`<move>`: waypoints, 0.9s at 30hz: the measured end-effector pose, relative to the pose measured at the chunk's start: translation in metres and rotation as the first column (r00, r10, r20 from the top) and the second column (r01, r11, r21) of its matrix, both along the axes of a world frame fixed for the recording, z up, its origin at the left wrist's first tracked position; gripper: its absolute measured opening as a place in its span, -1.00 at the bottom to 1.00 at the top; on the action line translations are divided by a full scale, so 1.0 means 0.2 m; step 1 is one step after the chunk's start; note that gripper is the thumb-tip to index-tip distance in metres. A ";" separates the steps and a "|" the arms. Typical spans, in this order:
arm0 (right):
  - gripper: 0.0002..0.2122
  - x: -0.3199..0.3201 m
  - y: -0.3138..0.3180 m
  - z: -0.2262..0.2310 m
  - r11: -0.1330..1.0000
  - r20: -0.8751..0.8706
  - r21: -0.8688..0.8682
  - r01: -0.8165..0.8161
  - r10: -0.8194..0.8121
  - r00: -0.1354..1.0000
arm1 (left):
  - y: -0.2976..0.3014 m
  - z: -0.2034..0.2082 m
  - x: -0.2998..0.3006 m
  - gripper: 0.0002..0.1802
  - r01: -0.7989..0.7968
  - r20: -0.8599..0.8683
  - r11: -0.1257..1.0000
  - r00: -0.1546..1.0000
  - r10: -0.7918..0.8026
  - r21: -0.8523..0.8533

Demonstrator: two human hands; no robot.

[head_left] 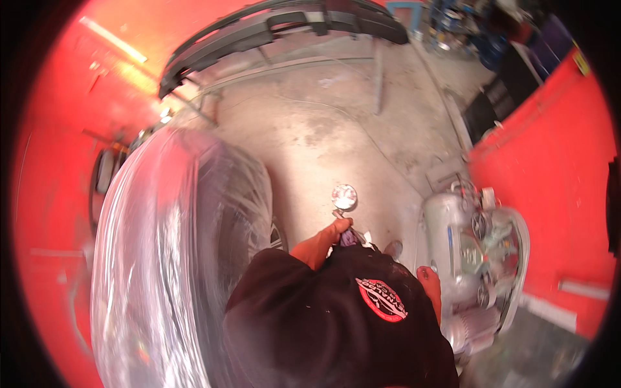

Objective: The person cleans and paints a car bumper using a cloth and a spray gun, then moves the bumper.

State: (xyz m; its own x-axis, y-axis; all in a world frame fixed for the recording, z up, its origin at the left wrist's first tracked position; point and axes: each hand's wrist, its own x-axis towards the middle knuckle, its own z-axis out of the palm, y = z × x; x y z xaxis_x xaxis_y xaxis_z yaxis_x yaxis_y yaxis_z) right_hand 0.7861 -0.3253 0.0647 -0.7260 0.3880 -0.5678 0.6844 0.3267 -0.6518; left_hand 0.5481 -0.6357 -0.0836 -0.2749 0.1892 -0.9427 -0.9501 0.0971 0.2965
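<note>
Silver round-topped tool point(345, 196) gripped by the left hand point(334, 233); by grey machinery point(442, 216), the right hand's point(427, 278) finger state cannot be told.

You're in an auto body workshop. Evidence: plastic-draped car point(194, 220) on your left, wheel point(277, 234) showing at the edge; dark bumper cover point(275, 29) ahead, up on a metal stand point(378, 84); stained concrete floor point(304, 155) with a thin hose or cable point(363, 129) across it; red walls point(556, 149). Round-ended tool point(344, 198) in your left hand point(328, 238) looks like a spray gun. Machine point(447, 216) on your right, blurred, looks like an air compressor.
</note>
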 end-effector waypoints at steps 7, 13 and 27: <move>-0.48 -0.56 -0.06 0.18 0.908 -0.166 -0.183 -0.377 0.350 0.922 | 0.17 0.87 0.02 -0.60 0.051 -0.327 0.987 0.940 -0.098 -0.150; -0.19 -1.07 -0.38 0.21 0.537 -0.252 -0.126 -0.834 0.796 0.551 | 0.27 1.02 -0.01 -0.41 0.257 -0.737 0.887 0.494 -0.461 -0.383; -0.41 -2.45 -1.15 0.09 0.426 -0.268 -0.379 -0.821 0.799 0.538 | -0.52 1.14 -1.14 -0.20 0.123 -0.696 0.947 0.651 -0.303 -0.297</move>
